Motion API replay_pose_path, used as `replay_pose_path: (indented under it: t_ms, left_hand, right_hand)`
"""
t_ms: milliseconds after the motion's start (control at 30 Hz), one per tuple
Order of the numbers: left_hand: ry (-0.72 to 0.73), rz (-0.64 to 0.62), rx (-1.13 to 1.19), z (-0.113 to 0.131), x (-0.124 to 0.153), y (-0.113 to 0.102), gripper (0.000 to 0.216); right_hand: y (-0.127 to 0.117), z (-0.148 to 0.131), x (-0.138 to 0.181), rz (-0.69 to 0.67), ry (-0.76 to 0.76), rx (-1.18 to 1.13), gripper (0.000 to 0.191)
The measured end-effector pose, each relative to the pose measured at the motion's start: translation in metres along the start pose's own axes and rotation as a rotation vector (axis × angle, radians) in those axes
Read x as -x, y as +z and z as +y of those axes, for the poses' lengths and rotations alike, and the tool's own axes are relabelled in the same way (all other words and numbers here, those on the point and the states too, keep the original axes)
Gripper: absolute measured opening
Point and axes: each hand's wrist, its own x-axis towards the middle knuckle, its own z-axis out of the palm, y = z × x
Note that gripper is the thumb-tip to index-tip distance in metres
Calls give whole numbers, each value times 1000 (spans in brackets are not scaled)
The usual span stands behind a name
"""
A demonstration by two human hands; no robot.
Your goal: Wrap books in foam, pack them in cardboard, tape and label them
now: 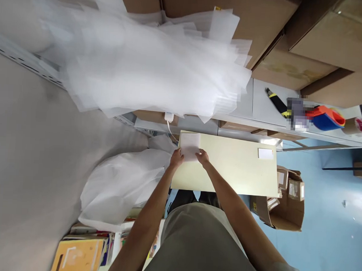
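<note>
Pale yellow, the desk (230, 170) carries a small white rectangle (265, 153) towards its right end. Over the desk's far left corner is a flat white packet (190, 145), gripped between both hands: the left hand (176, 158) pinches its left edge, the right hand (202, 156) its right edge, thumbs towards the top. Whether the packet rests on the desk or is slightly raised, I cannot tell. Beyond the desk's far edge, a shelf (245, 102) bears a broad pile of translucent white sheets (154, 69); farther right along it lie a black-and-yellow cutter (277, 103), a red-and-blue tape dispenser (326, 119) and a tape roll (354, 126). Left of the desk bulges a whitish bag (117, 184); right of it, on the blue floor (325, 224), stands an open carton (287, 218) with small boxes (296, 190) inside.
</note>
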Motion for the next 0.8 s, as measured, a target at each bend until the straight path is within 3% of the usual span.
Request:
replay_pose_path:
  t_ms: [233,400,467,600,800]
  left_hand:
    - [14,83,96,14,86,15,49]
    - [-7,162,203,20,166,34,41]
    - [-11,181,304,20,201,42,38]
    - [-29,303,485,25,270,62,32]
    - [-64,496,554,53,369,80,26]
  right_hand:
    - [-47,30,57,-162,-182,-2,31]
    - [-84,80,97,-306,-349,-62,25]
    - [-95,103,109,-383,-413,-110,33]
    - [-107,136,134,-564,-465,-121,52]
    - [-109,149,195,-863,-510,-53,52]
